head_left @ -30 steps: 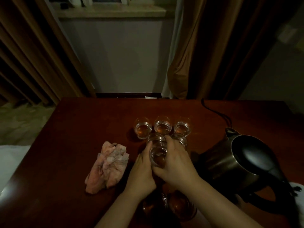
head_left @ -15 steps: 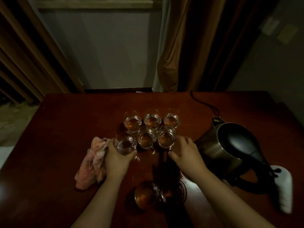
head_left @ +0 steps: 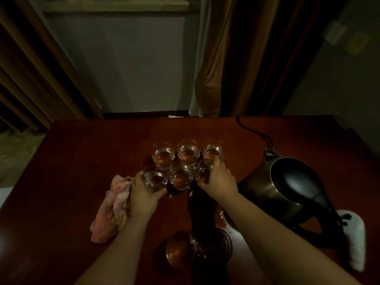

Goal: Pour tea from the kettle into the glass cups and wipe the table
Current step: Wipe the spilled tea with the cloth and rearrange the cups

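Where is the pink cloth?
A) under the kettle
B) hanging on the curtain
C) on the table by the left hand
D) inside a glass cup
C: the crumpled pink cloth lies on the table just beside the left hand, far from the kettle.

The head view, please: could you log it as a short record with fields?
table: dark red wood
far row: three glass cups with tea
left hand: grips near-row left cup
right hand: on near-row right cup
kettle: right, lid shut
cloth: pink, beside left hand
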Demonstrator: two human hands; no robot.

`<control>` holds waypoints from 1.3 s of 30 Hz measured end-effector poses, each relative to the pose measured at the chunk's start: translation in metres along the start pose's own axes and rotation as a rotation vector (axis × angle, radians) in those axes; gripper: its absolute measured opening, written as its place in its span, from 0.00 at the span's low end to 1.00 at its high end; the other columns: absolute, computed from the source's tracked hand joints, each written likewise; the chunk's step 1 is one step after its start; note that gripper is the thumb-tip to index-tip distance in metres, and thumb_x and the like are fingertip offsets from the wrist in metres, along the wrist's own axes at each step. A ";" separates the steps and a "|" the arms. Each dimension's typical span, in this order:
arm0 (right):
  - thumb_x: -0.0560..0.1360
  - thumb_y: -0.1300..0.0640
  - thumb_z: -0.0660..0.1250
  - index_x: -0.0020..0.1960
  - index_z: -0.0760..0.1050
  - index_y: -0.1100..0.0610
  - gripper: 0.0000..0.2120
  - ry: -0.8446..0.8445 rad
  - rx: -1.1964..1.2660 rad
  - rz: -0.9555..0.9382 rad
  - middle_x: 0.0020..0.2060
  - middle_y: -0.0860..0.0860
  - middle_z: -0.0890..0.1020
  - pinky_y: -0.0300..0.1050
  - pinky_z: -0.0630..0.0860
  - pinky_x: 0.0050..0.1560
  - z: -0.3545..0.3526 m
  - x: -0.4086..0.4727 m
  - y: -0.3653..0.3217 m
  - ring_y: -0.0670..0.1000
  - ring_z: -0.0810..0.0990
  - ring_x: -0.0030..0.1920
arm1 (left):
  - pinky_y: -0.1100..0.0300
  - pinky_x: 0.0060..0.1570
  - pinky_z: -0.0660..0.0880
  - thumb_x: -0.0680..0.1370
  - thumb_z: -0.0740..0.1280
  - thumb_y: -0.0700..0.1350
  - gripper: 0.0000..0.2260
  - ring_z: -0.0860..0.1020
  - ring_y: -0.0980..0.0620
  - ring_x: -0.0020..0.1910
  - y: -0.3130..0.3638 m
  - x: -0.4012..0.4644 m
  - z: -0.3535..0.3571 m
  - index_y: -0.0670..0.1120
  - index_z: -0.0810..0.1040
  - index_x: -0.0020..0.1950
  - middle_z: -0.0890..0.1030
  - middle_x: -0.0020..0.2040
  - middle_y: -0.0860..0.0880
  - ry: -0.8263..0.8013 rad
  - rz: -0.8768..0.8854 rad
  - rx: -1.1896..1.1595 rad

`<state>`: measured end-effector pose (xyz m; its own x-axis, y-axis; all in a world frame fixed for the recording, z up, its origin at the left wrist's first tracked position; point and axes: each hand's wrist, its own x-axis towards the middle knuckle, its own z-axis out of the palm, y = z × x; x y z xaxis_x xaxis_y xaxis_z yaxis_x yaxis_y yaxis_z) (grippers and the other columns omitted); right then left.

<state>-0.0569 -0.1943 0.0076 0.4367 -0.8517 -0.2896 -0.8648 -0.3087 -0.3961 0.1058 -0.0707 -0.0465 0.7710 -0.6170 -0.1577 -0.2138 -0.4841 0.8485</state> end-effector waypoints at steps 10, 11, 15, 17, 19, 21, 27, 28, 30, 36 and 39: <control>0.67 0.52 0.73 0.74 0.49 0.55 0.44 0.115 0.131 0.007 0.64 0.59 0.71 0.52 0.74 0.60 0.005 -0.003 0.014 0.58 0.74 0.61 | 0.55 0.56 0.71 0.64 0.78 0.41 0.38 0.73 0.50 0.60 0.005 0.000 0.012 0.45 0.63 0.69 0.73 0.63 0.48 0.003 -0.024 0.019; 0.68 0.52 0.73 0.74 0.48 0.55 0.45 0.113 0.134 0.012 0.64 0.59 0.70 0.51 0.73 0.61 0.005 -0.003 0.016 0.58 0.74 0.62 | 0.54 0.57 0.72 0.64 0.78 0.41 0.39 0.73 0.49 0.61 0.006 -0.001 0.013 0.44 0.61 0.70 0.73 0.64 0.47 0.015 -0.042 0.027; 0.69 0.48 0.71 0.75 0.46 0.55 0.46 0.101 0.124 0.008 0.69 0.60 0.66 0.54 0.68 0.66 0.001 -0.006 0.018 0.60 0.68 0.68 | 0.46 0.66 0.67 0.65 0.78 0.43 0.46 0.67 0.42 0.69 0.009 0.000 0.014 0.44 0.53 0.74 0.66 0.71 0.41 -0.036 -0.075 0.037; 0.70 0.45 0.69 0.75 0.48 0.55 0.44 0.163 0.174 -0.012 0.73 0.59 0.59 0.55 0.62 0.70 -0.005 -0.015 0.017 0.60 0.61 0.72 | 0.45 0.69 0.62 0.66 0.77 0.48 0.48 0.60 0.42 0.73 0.009 -0.004 0.004 0.43 0.48 0.75 0.61 0.74 0.41 -0.040 -0.072 0.096; 0.71 0.45 0.67 0.74 0.54 0.54 0.37 0.227 0.273 -0.061 0.74 0.56 0.60 0.52 0.62 0.71 -0.013 -0.035 0.018 0.56 0.60 0.72 | 0.42 0.68 0.62 0.69 0.74 0.49 0.42 0.60 0.42 0.72 0.007 -0.015 -0.014 0.44 0.52 0.75 0.62 0.73 0.41 0.083 0.002 0.163; 0.72 0.46 0.66 0.72 0.59 0.51 0.32 0.117 0.295 -0.161 0.72 0.52 0.62 0.48 0.64 0.69 -0.018 -0.063 0.024 0.51 0.61 0.71 | 0.38 0.67 0.62 0.70 0.72 0.45 0.35 0.61 0.39 0.70 -0.003 -0.026 -0.034 0.43 0.59 0.72 0.64 0.71 0.39 0.236 0.056 0.291; 0.68 0.43 0.70 0.73 0.34 0.38 0.50 -0.454 -0.201 -0.341 0.76 0.46 0.37 0.57 0.54 0.74 0.002 -0.131 0.027 0.56 0.45 0.76 | 0.34 0.66 0.58 0.72 0.70 0.50 0.37 0.53 0.32 0.71 -0.039 -0.035 -0.062 0.62 0.51 0.74 0.47 0.77 0.46 -0.089 -0.250 0.531; 0.68 0.45 0.70 0.73 0.33 0.39 0.51 -0.444 -0.244 -0.347 0.77 0.48 0.37 0.58 0.54 0.74 0.007 -0.135 0.025 0.57 0.44 0.76 | 0.36 0.65 0.61 0.73 0.69 0.48 0.35 0.57 0.32 0.69 -0.038 -0.034 -0.064 0.60 0.54 0.74 0.49 0.76 0.45 -0.104 -0.246 0.518; 0.69 0.47 0.69 0.74 0.33 0.43 0.50 -0.403 -0.283 -0.330 0.77 0.50 0.40 0.59 0.57 0.73 0.016 -0.138 0.027 0.58 0.44 0.76 | 0.42 0.60 0.69 0.73 0.69 0.43 0.29 0.66 0.34 0.64 -0.031 -0.035 -0.068 0.52 0.63 0.72 0.59 0.73 0.40 -0.073 -0.193 0.461; 0.73 0.50 0.64 0.76 0.40 0.49 0.41 -0.291 -0.201 -0.256 0.77 0.51 0.48 0.50 0.59 0.73 0.023 -0.143 0.032 0.57 0.52 0.75 | 0.71 0.46 0.68 0.69 0.72 0.37 0.25 0.76 0.59 0.54 0.001 -0.057 -0.088 0.67 0.75 0.51 0.77 0.56 0.60 -0.308 0.290 0.291; 0.73 0.48 0.64 0.76 0.44 0.51 0.40 -0.265 -0.198 -0.255 0.77 0.52 0.50 0.49 0.59 0.72 0.023 -0.144 0.038 0.57 0.54 0.74 | 0.66 0.57 0.69 0.70 0.71 0.40 0.24 0.70 0.64 0.59 0.031 -0.055 -0.067 0.67 0.74 0.56 0.72 0.57 0.70 -0.549 0.535 0.388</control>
<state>-0.1471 -0.0740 0.0141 0.6691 -0.6074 -0.4282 -0.7406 -0.5930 -0.3161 0.0968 -0.0100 0.0226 0.1296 -0.9872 -0.0926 -0.7333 -0.1583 0.6612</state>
